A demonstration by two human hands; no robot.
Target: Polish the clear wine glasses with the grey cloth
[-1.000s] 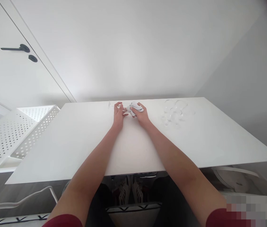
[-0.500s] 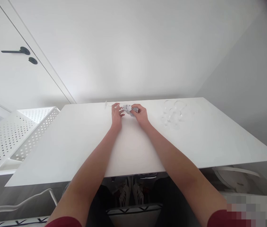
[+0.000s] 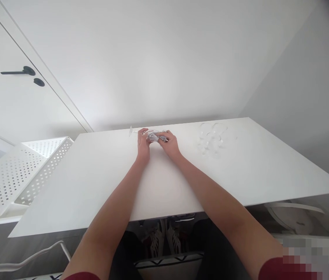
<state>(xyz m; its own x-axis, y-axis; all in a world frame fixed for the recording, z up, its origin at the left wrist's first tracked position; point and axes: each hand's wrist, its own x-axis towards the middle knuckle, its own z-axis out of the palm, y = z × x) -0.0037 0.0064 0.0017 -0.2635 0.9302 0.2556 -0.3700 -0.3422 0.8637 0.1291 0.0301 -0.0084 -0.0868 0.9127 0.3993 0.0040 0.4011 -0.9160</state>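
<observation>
Both arms reach across the white table (image 3: 94, 182) to its far edge. My left hand (image 3: 142, 144) is closed around a clear stemmed glass (image 3: 141, 132) lying on its side, its round foot pointing left. My right hand (image 3: 168, 142) is closed on a small white-grey cloth (image 3: 153, 137), which is pushed into the bowl of the glass. The two hands nearly touch. Most of the cloth is hidden by the fingers and the glass.
Several clear glasses (image 3: 214, 137) stand in a group on the table to the right of my hands. A white perforated chair (image 3: 21, 175) is at the table's left. A door with a black handle (image 3: 18, 72) is behind it. Shoes (image 3: 164, 237) show under the table.
The cloth was bunched in my right hand beside the glass; now it sits inside the glass bowl. Both hands shifted slightly left and the camera tilted down a little.
</observation>
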